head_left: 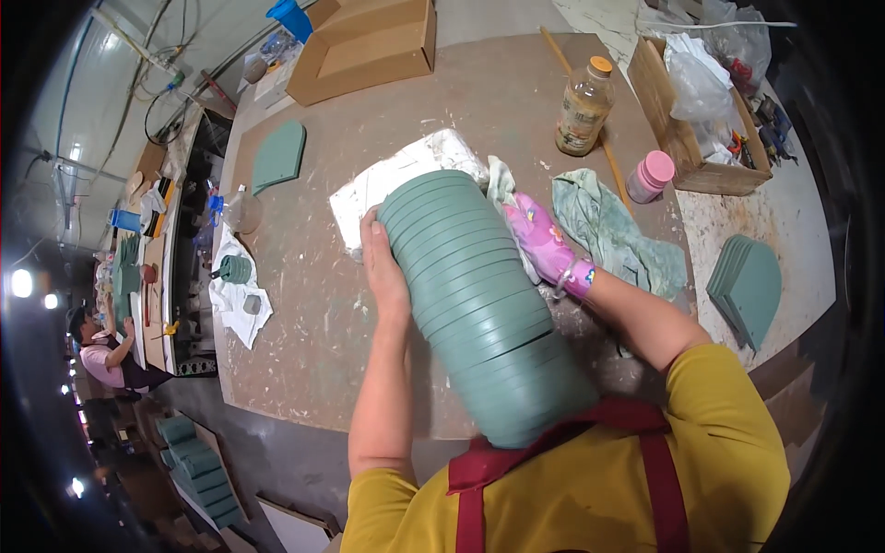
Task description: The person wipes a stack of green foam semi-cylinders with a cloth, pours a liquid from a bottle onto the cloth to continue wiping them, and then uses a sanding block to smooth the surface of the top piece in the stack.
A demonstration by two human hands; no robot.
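A long row of dull green, round-edged pieces [475, 276] lies pressed together, its near end against my apron. Its far end rests by a white, worn block or pad [406, 175]. My left hand [383, 267] is bare and lies flat along the row's left side, fingers stretched out. On the right side, my right hand [546, 241] wears a pink flowered glove and presses a whitish cloth [502, 189] against the pieces. The glove partly hides the cloth. A green-stained rag [613, 230] lies crumpled to the right of the gloved hand.
An amber bottle with an orange cap [585, 106] and a pink jar [651, 175] stand back right, near a wooden stick [556, 51]. Loose green pieces lie at left [279, 155] and right [747, 286]. Boxes [364, 60] edge the table; a person [115, 355] works far left.
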